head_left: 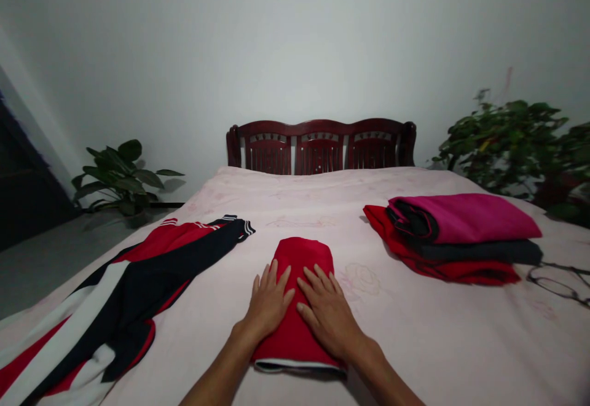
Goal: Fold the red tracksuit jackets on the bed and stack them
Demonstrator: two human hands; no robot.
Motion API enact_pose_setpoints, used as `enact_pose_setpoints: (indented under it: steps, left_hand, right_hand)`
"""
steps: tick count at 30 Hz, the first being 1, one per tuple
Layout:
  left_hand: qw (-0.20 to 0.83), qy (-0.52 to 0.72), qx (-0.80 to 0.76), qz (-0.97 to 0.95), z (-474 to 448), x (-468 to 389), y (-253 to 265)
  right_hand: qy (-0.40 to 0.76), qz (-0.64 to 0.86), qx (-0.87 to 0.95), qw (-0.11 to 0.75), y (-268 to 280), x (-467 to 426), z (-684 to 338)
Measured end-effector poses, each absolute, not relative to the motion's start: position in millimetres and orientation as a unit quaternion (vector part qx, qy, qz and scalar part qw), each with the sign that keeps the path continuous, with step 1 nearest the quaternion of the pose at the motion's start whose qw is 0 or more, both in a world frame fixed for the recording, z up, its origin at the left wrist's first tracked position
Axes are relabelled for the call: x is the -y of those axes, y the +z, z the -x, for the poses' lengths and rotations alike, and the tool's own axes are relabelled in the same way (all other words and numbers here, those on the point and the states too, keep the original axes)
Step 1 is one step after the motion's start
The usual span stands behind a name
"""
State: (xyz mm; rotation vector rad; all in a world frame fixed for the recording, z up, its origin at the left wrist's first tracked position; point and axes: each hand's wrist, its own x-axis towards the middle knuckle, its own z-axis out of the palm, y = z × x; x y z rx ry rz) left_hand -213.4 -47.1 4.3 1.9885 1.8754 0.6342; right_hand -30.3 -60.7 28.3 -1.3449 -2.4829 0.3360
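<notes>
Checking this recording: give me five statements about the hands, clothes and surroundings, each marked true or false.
1. The left hand and right hand both rest on the folded red garment. True.
2. Magenta cloth tops the stack on the right. True.
3. The glasses sit on top of that stack. False: the glasses lie beside it on the bed.
4. The left-side garment is folded into a square. False: the striped garment lies loosely spread out.
5. The headboard is white. False: it is dark reddish.

Pink-sheeted bed [437, 344], 1 folded red garment [298, 339], 1 stack of folded cloth [479, 223], spread striped clothing [133, 286], eyeglasses [555, 285]
</notes>
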Motion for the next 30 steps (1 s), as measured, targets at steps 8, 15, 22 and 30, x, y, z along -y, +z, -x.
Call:
enact_pose_setpoints:
  steps: [8,15,22,30]
  left_hand:
    - [0.178,0.219,-0.657,-0.699,237,50,-14]
    - [0.266,0.411,-0.592,-0.641,257,58,-34]
    - [0.347,0.474,-0.578,-0.566,261,55,-36]
    - [0.398,0.491,-0.596,-0.495,268,53,-39]
  right_hand:
    - [0.209,0.498,0.813,0.218,11,38,25]
    - [0.62,0.513,0.353,0.477,11,34,11]
    - [0.846,0.323,0.163,0.391,15,43,29]
    - [0.769,0.37,0.214,0.475,38,33,10]
